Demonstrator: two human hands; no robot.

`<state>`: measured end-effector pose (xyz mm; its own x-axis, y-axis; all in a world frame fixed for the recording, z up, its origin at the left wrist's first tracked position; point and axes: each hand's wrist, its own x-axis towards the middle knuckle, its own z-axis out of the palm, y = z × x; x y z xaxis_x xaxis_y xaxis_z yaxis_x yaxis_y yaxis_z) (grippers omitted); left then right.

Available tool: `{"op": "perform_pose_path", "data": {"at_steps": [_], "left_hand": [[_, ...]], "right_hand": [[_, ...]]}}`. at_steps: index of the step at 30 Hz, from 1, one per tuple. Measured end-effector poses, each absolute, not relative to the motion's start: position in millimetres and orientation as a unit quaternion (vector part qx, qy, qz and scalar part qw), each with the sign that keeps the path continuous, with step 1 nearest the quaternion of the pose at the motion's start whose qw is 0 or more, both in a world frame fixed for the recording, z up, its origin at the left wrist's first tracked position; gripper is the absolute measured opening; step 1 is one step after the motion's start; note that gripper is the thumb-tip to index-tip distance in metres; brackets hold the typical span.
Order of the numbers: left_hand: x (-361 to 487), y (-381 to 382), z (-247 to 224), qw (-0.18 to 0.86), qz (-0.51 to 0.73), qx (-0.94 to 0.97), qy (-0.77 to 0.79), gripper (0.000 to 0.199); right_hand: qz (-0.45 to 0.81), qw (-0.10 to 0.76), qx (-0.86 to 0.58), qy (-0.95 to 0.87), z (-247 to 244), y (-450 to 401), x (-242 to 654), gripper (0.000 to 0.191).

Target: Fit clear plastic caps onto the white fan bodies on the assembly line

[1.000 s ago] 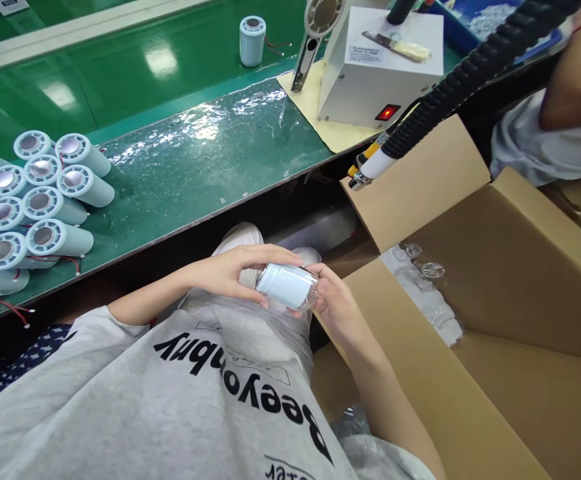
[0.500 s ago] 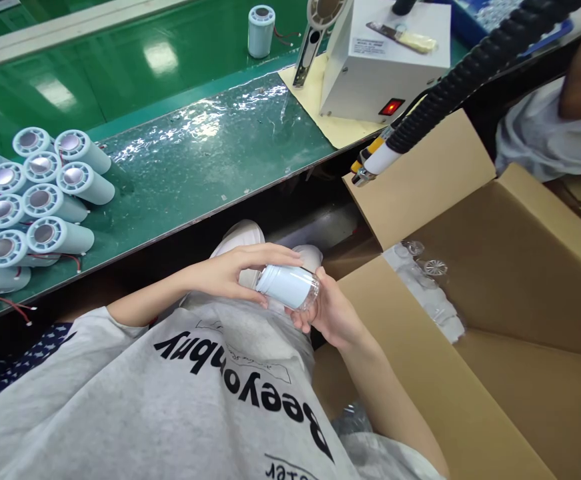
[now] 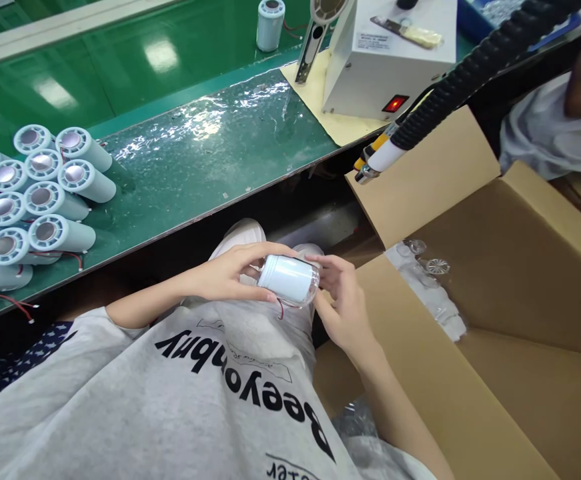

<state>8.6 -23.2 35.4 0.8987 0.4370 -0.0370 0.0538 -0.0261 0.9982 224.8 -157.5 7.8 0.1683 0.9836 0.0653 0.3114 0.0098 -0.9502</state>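
Held above my lap is a light-blue plastic cylinder (image 3: 287,278) lying on its side, with a clear plastic cap (image 3: 313,287) over its right end. My left hand (image 3: 225,273) is closed around the left end, thumb below and fingers along the top. A thin red wire (image 3: 281,309) hangs under the cylinder near the left thumb. At the clear end, my right hand (image 3: 343,303) has its fingers curled against the cap, gripping it from the right. The far side of the cylinder and some fingertips are hidden.
Several matching cylinders (image 3: 45,195) with wires stand grouped on the green bench (image 3: 180,187); one more cylinder (image 3: 270,27) is farther back. A white machine (image 3: 395,70) and black hose (image 3: 463,87) are right. An open carton (image 3: 535,267) holds clear plastic pieces (image 3: 427,293). Another person's sleeve (image 3: 535,133) shows.
The cylinder has turned in my hands, and its red wire now shows below. My right hand has shifted its fingers up around the clear cap's end.
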Motion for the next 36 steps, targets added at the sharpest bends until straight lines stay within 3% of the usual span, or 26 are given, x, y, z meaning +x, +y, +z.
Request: {"op": "perform_pose_path", "data": {"at_steps": [3, 6, 10, 18, 26, 33, 36], "left_hand": [[9, -24, 35, 0.688, 0.141, 0.689, 0.179, 0.065], [10, -25, 35, 0.7, 0.134, 0.679, 0.176, 0.065], [11, -24, 35, 0.714, 0.126, 0.666, 0.176, 0.068], [10, -22, 34, 0.726, 0.104, 0.654, 0.183, 0.072], [6, -24, 25, 0.741, 0.108, 0.633, 0.195, 0.069], [6, -25, 31, 0.729, 0.118, 0.651, 0.177, 0.067], [3, -24, 27, 0.728, 0.123, 0.649, 0.185, 0.065]], "right_hand": [[0.263, 0.485, -0.515, -0.656, 7, -157, 227, 0.065], [0.207, 0.466, -0.461, -0.727, 8, -153, 228, 0.077], [0.199, 0.449, -0.462, -0.739, 8, -153, 230, 0.07], [0.35, 0.501, -0.506, -0.609, 1, -164, 227, 0.066], [0.26, 0.51, -0.487, -0.66, 2, -162, 223, 0.066], [0.356, 0.518, -0.522, -0.577, 0, -167, 221, 0.063], [0.327, 0.517, -0.521, -0.595, 0, -167, 222, 0.058]]}}
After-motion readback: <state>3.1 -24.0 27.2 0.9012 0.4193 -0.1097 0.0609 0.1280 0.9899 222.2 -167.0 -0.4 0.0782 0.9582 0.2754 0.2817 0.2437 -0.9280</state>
